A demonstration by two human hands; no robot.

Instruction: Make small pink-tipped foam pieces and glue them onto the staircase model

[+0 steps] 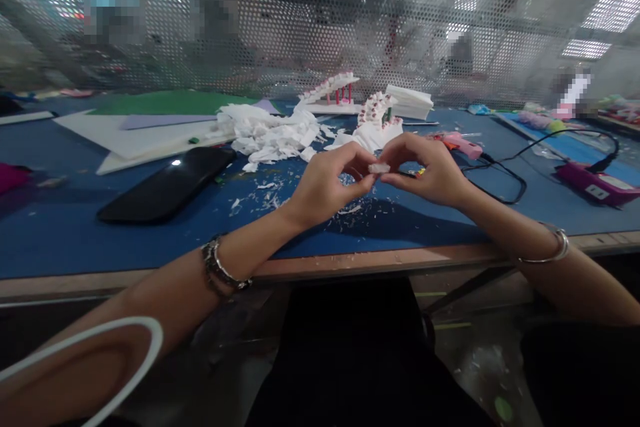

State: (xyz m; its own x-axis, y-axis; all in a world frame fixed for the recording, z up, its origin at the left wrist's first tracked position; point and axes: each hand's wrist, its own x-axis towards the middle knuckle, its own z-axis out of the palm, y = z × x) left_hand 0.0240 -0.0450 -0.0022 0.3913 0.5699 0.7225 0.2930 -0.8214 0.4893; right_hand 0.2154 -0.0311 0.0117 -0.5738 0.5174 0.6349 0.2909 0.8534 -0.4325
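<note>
My left hand (327, 183) and my right hand (425, 170) meet above the blue table (75, 227), fingers pinched together on a small white piece (379, 167) held between them. Both wrists wear metal bracelets. White scraps (350, 210) lie scattered on the table just under my hands. Behind them sits a heap of white paper pieces (265, 130) and a white model with red-tipped rows (375, 117).
A black phone (167, 185) lies to the left. White, purple and green sheets (150, 127) lie at the back left. A pink glue gun (460, 144) with a black cable and a purple power strip (597, 183) are on the right. A perforated metal screen (320, 27) stands behind.
</note>
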